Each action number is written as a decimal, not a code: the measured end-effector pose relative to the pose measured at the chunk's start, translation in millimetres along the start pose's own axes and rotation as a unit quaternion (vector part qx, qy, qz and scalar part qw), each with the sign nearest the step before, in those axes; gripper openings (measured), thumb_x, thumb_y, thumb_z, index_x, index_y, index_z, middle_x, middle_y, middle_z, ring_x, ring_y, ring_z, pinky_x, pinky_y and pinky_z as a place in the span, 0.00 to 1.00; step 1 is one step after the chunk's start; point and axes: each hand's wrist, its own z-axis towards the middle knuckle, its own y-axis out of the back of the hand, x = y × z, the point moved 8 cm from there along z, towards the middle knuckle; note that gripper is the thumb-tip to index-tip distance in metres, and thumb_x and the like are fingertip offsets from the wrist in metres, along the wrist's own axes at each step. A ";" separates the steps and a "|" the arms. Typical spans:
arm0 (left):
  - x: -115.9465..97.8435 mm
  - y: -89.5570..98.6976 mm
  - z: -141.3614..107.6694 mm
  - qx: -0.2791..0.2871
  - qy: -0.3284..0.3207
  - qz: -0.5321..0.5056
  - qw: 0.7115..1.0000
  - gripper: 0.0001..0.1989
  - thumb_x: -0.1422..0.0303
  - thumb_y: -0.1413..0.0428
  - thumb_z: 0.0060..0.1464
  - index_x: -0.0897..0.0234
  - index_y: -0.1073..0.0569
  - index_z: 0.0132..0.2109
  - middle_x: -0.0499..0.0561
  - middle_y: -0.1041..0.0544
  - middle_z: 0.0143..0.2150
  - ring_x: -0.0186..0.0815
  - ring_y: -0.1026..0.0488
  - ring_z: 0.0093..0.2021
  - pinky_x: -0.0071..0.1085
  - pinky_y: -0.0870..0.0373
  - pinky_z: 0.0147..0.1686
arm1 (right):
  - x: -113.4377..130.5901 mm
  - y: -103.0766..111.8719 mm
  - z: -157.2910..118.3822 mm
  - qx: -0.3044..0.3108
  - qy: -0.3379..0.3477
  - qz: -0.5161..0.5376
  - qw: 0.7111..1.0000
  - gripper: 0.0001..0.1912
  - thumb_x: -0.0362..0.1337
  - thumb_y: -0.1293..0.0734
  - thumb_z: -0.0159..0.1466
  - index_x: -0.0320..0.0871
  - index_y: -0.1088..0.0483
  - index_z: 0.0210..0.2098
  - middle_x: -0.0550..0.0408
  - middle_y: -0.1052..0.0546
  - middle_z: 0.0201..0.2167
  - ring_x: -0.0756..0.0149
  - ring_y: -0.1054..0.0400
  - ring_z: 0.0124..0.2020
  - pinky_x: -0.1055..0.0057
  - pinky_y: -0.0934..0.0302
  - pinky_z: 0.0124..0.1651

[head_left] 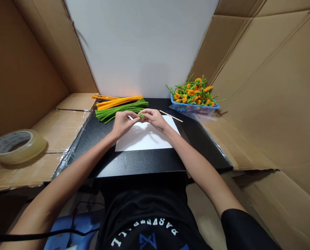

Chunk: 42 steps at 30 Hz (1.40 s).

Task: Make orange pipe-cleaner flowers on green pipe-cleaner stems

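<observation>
Black desk [144, 163], fuzzy chenille [142, 116] between hands [123, 124] [155, 118]

The black table [144, 163] holds white paper [144, 139], pipe cleaners [120, 107], a blue basket [193, 108], apparently a skewer [171, 116].

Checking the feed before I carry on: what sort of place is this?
Probably a makeshift craft corner: a black desk walled by cardboard, loose pipe cleaners, and a blue basket of pipe-cleaner flowers.

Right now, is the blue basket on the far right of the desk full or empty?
Full: the blue plastic basket is heaped with green pipe-cleaner stems and orange flowers, piled well above its rim.
</observation>
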 end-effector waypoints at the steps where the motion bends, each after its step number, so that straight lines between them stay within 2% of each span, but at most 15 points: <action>1: 0.2 0.2 -0.8 -0.010 0.005 0.001 1.000 0.11 0.58 0.34 0.50 0.61 0.18 0.29 0.49 0.19 0.26 0.35 0.25 0.24 0.29 0.30 0.25 | -0.3 0.2 0.0 -0.001 0.000 -0.001 1.000 0.09 0.38 0.29 0.53 0.40 0.23 0.33 0.57 0.22 0.27 0.70 0.29 0.29 0.70 0.30 0.39; 8: 2.5 2.0 -4.1 -0.047 0.039 0.024 0.998 0.07 0.64 0.33 0.47 0.62 0.19 0.27 0.49 0.19 0.26 0.35 0.24 0.25 0.29 0.30 0.28 | -0.3 -1.9 -0.5 0.009 -0.006 0.022 1.000 0.07 0.35 0.30 0.51 0.40 0.23 0.30 0.56 0.21 0.30 0.70 0.28 0.31 0.68 0.29 0.42; 12: 2.3 3.4 -5.1 -0.051 0.042 0.021 0.998 0.08 0.64 0.34 0.49 0.63 0.19 0.28 0.48 0.19 0.26 0.34 0.23 0.26 0.27 0.29 0.29 | -0.5 -4.2 -1.9 0.024 -0.016 0.067 0.997 0.11 0.35 0.27 0.50 0.40 0.22 0.34 0.56 0.20 0.29 0.68 0.27 0.33 0.68 0.30 0.44; 18: -10.1 7.0 -6.6 -0.058 -0.011 0.042 0.997 0.07 0.64 0.35 0.52 0.63 0.21 0.32 0.48 0.18 0.29 0.33 0.23 0.28 0.27 0.29 0.31 | 0.0 -10.2 -6.1 0.043 -0.031 0.132 0.990 0.17 0.39 0.20 0.48 0.40 0.23 0.34 0.56 0.20 0.30 0.67 0.26 0.35 0.68 0.29 0.45; 22: -12.0 7.6 -5.8 -0.052 -0.045 0.076 0.995 0.08 0.62 0.36 0.54 0.63 0.21 0.32 0.49 0.18 0.30 0.33 0.22 0.28 0.28 0.29 0.31 | -0.4 -12.5 -7.2 0.047 -0.035 0.130 0.990 0.20 0.42 0.18 0.46 0.40 0.22 0.35 0.54 0.19 0.34 0.67 0.25 0.36 0.68 0.29 0.47; 28: -14.8 4.7 -3.5 -0.018 -0.084 0.079 0.993 0.11 0.59 0.37 0.56 0.62 0.20 0.35 0.51 0.17 0.34 0.36 0.21 0.33 0.29 0.30 0.31 | -4.4 -4.5 -5.6 0.009 -0.041 0.107 0.993 0.22 0.47 0.19 0.47 0.41 0.21 0.36 0.56 0.20 0.32 0.69 0.26 0.34 0.70 0.29 0.45; 33: -18.5 2.4 -4.3 -0.012 -0.082 0.095 0.992 0.13 0.57 0.41 0.60 0.61 0.20 0.35 0.52 0.18 0.34 0.36 0.24 0.33 0.30 0.32 0.30 | -6.1 -1.9 -2.2 0.001 -0.018 0.112 0.994 0.23 0.48 0.18 0.45 0.41 0.20 0.35 0.56 0.19 0.31 0.69 0.25 0.35 0.70 0.28 0.46; 39: -25.5 -1.6 -9.0 -0.027 -0.131 0.218 0.967 0.09 0.64 0.45 0.64 0.62 0.22 0.38 0.53 0.20 0.37 0.38 0.25 0.38 0.32 0.33 0.36 | -8.4 0.3 -1.4 -0.028 0.000 0.095 0.995 0.24 0.50 0.18 0.44 0.42 0.21 0.34 0.57 0.19 0.30 0.67 0.24 0.34 0.65 0.26 0.48; 42: -25.8 -3.6 -9.7 -0.025 -0.127 0.240 0.962 0.09 0.67 0.48 0.64 0.62 0.25 0.39 0.54 0.21 0.38 0.40 0.26 0.40 0.33 0.33 0.37 | -7.2 1.1 -2.2 -0.041 0.011 0.080 0.996 0.23 0.49 0.18 0.44 0.42 0.22 0.34 0.56 0.19 0.30 0.66 0.23 0.35 0.62 0.26 0.50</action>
